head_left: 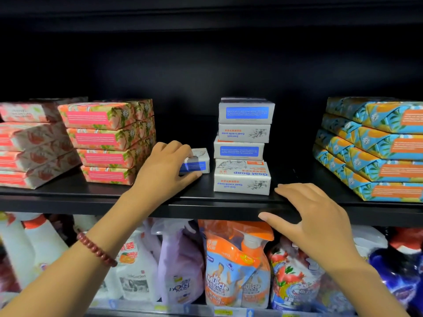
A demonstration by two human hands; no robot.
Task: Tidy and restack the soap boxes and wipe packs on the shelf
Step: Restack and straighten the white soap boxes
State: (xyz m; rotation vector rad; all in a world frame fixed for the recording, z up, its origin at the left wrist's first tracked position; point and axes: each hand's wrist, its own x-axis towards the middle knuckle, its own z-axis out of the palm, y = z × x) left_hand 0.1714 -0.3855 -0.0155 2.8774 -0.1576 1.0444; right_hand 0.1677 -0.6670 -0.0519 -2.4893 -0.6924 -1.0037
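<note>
My left hand (pixel 167 167) grips a small white-and-blue goat soap box (pixel 198 161) that sits on the black shelf (pixel 91 191), just left of a stack of several like soap boxes (pixel 243 146). The stack leans a little, its boxes not squared up. My right hand (pixel 313 219) hovers with spread fingers over the shelf's front edge, right of the stack, holding nothing. Pink-and-green wrapped packs (pixel 107 140) are stacked at the left, with paler pink packs (pixel 32 145) further left. Blue-and-orange wrapped packs (pixel 375 147) are stacked at the right.
The shelf back is dark, with free room above the stacks. Gaps lie between the soap stack and the packs on either side. Below the shelf stand spray bottles and refill pouches (pixel 233 266) of cleaning products, packed close together.
</note>
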